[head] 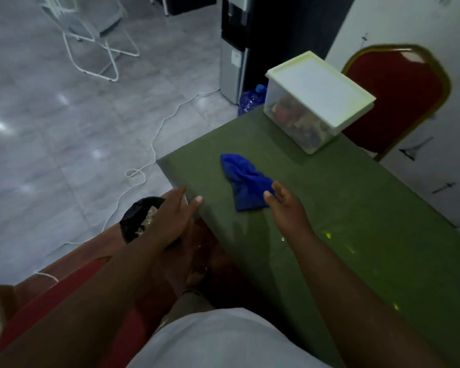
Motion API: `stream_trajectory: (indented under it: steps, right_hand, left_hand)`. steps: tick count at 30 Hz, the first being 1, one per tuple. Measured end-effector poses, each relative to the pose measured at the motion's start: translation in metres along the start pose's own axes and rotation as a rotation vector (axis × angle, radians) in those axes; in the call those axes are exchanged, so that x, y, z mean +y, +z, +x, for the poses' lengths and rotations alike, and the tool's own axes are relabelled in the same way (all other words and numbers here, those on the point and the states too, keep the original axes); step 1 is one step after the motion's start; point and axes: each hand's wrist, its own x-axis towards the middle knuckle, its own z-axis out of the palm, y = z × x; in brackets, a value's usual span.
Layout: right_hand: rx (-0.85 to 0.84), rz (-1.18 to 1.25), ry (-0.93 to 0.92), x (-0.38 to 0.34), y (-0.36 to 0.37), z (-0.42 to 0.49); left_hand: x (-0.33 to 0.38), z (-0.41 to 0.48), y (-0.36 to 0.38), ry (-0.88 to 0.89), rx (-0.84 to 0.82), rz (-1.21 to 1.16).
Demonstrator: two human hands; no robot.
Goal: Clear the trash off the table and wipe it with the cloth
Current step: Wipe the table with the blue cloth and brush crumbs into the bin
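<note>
A crumpled blue cloth (243, 179) lies on the green table (343, 208) near its left edge. My right hand (284, 205) hovers at the cloth's near right corner with fingers spread and holding nothing; its fingertips are close to the cloth or touching it. My left hand (174, 216) is at the table's left edge, fingers straight, thumb over the corner. Just beyond it, below the table, stands a black-lined bin (136, 216) with crumpled paper trash inside, partly hidden by my left hand.
A clear plastic box with a pale lid (319, 99) sits at the table's far end. A red chair (398, 96) stands behind it. A white cable (154, 144) runs across the grey floor. A water dispenser (233, 49) and a white folding chair (91, 35) stand farther off.
</note>
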Motion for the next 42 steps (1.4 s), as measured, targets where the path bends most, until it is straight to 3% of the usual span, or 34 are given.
stream_trajectory:
  steps: [6,10,17,20,24,28,31,34,37,39,40,42]
  right_hand:
    - [0.092,-0.035,0.048,0.009,-0.006,0.031]
    - [0.111,-0.367,-0.179,0.004,0.012,0.063]
    - [-0.106,-0.957,-0.432,0.028,0.074,0.1]
    - [-0.067,-0.986,-0.467,0.048,0.071,0.103]
    - [0.051,-0.988,-0.341,0.077,0.014,0.109]
    - [0.386,-0.872,0.021,0.117,-0.074,0.101]
    - [0.49,-0.77,0.165,0.112,-0.074,0.091]
    - [0.405,-0.765,-0.021,0.09,-0.004,0.076]
    - [0.13,-0.799,-0.271,0.076,0.072,0.035]
    - [-0.026,-0.797,-0.408,0.079,0.073,0.016]
    - [-0.04,-0.825,-0.481,0.086,0.058,0.016]
    - [0.037,-0.851,-0.459,0.108,0.005,0.026]
  left_hand:
    - [0.021,0.054,0.021,0.056,-0.126,0.069]
    - [0.028,0.091,0.033,0.132,-0.2,0.247]
    - [0.006,0.145,0.053,0.433,-0.162,0.694]
    - [-0.003,0.155,0.066,0.535,-0.194,0.789]
    - [-0.02,0.159,0.071,0.613,-0.227,0.912]
    - [-0.022,0.16,0.074,0.638,-0.192,0.943]
    - [-0.017,0.158,0.078,0.626,-0.17,0.936]
    - [-0.002,0.151,0.094,0.642,-0.19,0.855]
    - [0.014,0.137,0.117,0.729,-0.251,0.747]
    - [0.016,0.132,0.127,0.75,-0.283,0.719]
    - [0.014,0.132,0.13,0.748,-0.293,0.729]
    - [0.006,0.132,0.131,0.757,-0.29,0.777]
